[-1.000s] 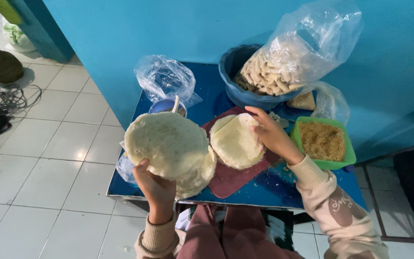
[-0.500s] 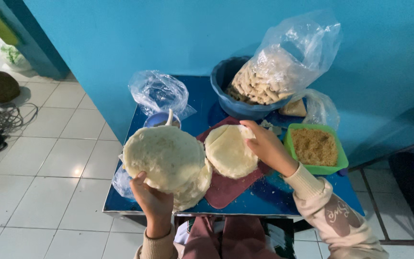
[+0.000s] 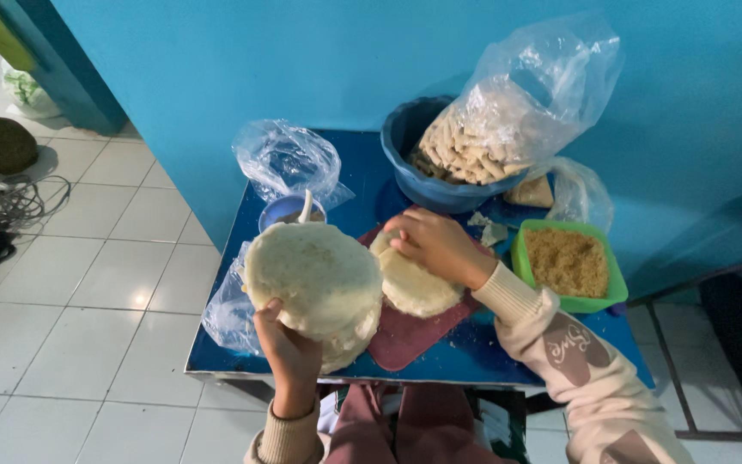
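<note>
My left hand (image 3: 287, 352) grips a thick stack of round pale wrappers (image 3: 315, 283) from below and holds it up over the near left part of the blue table (image 3: 457, 357). My right hand (image 3: 431, 245) rests palm down on a single round wrapper (image 3: 418, 288), which lies flat on a dark red board (image 3: 410, 335). Its fingers press the wrapper's far edge.
A green tub of brown crumbs (image 3: 568, 262) stands at the right. Behind it a blue basin (image 3: 418, 167) holds a clear bag of pale sticks (image 3: 508, 120). A small blue bowl with a spoon (image 3: 289, 210) and a crumpled plastic bag (image 3: 289, 159) sit at the left. White tiled floor (image 3: 96, 283) lies left.
My right hand has lowered the single wrapper flat onto the red board and now presses on it. The stack in my left hand has stayed raised.
</note>
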